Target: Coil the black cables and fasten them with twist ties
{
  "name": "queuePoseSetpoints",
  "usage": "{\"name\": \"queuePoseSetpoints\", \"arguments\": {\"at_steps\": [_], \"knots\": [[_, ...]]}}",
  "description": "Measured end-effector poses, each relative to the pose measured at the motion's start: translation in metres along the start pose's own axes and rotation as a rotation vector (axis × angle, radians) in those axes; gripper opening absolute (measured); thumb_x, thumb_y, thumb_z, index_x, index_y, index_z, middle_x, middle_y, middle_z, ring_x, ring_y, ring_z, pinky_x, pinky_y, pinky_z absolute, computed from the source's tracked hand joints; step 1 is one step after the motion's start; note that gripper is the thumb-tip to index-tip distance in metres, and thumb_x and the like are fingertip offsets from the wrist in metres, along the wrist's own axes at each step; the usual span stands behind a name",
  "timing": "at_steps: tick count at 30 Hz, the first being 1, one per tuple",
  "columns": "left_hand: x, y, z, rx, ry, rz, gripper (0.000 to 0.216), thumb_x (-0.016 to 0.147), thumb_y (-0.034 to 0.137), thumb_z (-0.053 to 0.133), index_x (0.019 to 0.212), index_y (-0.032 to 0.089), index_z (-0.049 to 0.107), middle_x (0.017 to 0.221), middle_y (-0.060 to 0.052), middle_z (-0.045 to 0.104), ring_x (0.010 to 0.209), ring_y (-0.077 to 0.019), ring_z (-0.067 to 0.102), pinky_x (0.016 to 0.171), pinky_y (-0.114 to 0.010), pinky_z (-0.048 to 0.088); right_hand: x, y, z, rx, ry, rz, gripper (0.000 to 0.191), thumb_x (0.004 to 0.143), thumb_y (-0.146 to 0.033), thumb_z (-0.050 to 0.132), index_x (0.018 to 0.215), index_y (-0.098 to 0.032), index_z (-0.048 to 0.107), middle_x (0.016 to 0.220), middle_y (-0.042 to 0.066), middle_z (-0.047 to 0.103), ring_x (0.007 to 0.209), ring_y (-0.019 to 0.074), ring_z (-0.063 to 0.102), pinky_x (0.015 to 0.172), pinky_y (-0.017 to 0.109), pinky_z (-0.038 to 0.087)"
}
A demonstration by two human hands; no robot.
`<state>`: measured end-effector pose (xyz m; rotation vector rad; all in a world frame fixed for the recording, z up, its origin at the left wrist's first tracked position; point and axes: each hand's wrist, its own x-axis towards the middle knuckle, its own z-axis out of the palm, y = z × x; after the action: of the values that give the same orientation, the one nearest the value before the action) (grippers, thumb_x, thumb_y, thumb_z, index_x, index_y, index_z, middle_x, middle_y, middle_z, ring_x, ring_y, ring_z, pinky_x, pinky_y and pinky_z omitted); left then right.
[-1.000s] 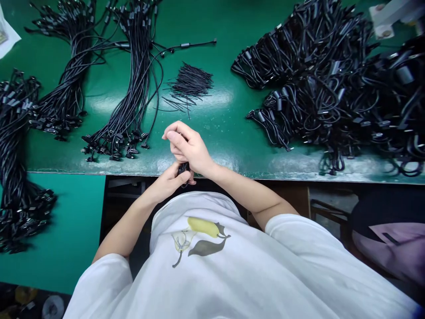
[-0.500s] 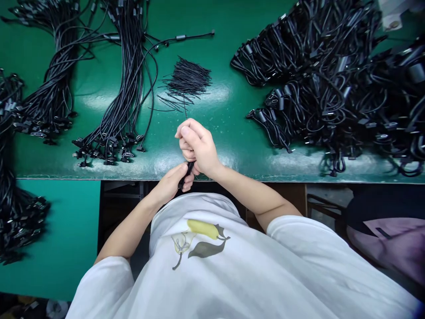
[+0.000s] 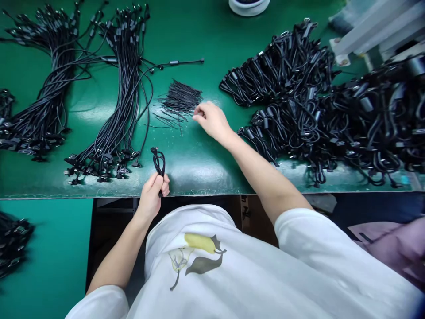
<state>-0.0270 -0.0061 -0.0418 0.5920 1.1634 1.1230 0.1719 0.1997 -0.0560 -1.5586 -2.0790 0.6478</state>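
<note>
My left hand (image 3: 153, 193) is closed around a folded black cable (image 3: 159, 163), its looped upper part and a small connector standing out above the fist. The lower end of that bundle is mostly hidden by the fingers. Away to the right, my right hand (image 3: 212, 119) reaches over the green table at the right edge of a pile of short thin black wire ties (image 3: 182, 97). Its fingers are curled, with a gap between thumb and index finger, and nothing shows in them.
Two long bundles of straight black cables (image 3: 122, 88) lie at the left. Heaped coiled black cables (image 3: 299, 115) cover the right side. A white bowl (image 3: 249, 8) stands at the back. A lower green surface (image 3: 59, 252) carries more cables.
My hands were together at the cable bundle and are now apart. The right hand has moved forward to the wire ties; the left has moved left with the cable. The view has shifted.
</note>
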Motion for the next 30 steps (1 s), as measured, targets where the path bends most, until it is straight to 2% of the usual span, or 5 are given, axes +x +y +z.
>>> {"name": "queuePoseSetpoints", "arguments": {"at_steps": [8,14,20,26,30], "knots": [[-0.012,0.006,-0.002,-0.119,0.017,-0.006,0.033,0.080,0.043,0.073,0.093,0.015,0.061,0.057,0.007,0.037,0.049,-0.0056,0.034,0.046,-0.017,0.028,0.031,0.008,-0.002,-0.415,-0.139,0.056,0.023,0.087,-0.018,0.046,0.101,-0.009,0.062,0.106,0.019,0.065,0.094,0.0276,0.059,0.083,0.037,0.042],[-0.006,0.015,0.008,-0.150,-0.114,-0.024,0.048,0.082,0.042,0.071,0.122,0.020,0.054,0.057,0.008,0.039,0.048,-0.0067,0.034,0.046,-0.018,0.029,-0.033,-0.015,-0.018,-0.141,-0.042,-0.068,0.011,0.083,-0.016,0.049,0.086,-0.015,0.059,0.083,0.007,0.064,0.075,0.0178,0.054,0.071,0.028,0.036],[0.007,0.015,0.016,0.026,-0.182,0.059,0.046,0.085,0.046,0.066,0.119,0.015,0.062,0.059,0.006,0.040,0.051,-0.0080,0.035,0.048,-0.021,0.030,-0.122,-0.067,-0.013,0.090,-0.504,-0.467,0.006,0.080,-0.014,0.050,0.076,-0.017,0.054,0.070,-0.002,0.056,0.061,0.0098,0.044,0.061,0.023,0.029],[0.010,-0.006,0.004,0.636,-0.014,0.359,0.029,0.089,0.034,0.056,0.109,0.018,0.069,0.083,-0.004,0.066,0.076,-0.0163,0.056,0.068,-0.027,0.045,-0.134,-0.087,-0.009,-0.434,-0.121,-0.964,0.023,0.094,-0.014,0.038,0.084,-0.013,0.058,0.084,0.009,0.062,0.070,0.0170,0.047,0.065,0.033,0.027],[0.008,-0.007,0.000,0.636,-0.081,0.226,0.023,0.084,0.035,0.058,0.071,0.016,0.061,0.060,0.000,0.054,0.058,-0.0125,0.047,0.054,-0.025,0.038,-0.123,-0.091,-0.014,-0.557,-0.036,-1.238,0.024,0.099,-0.012,0.034,0.097,-0.012,0.058,0.117,0.013,0.061,0.081,0.0176,0.049,0.065,0.033,0.027]]}}
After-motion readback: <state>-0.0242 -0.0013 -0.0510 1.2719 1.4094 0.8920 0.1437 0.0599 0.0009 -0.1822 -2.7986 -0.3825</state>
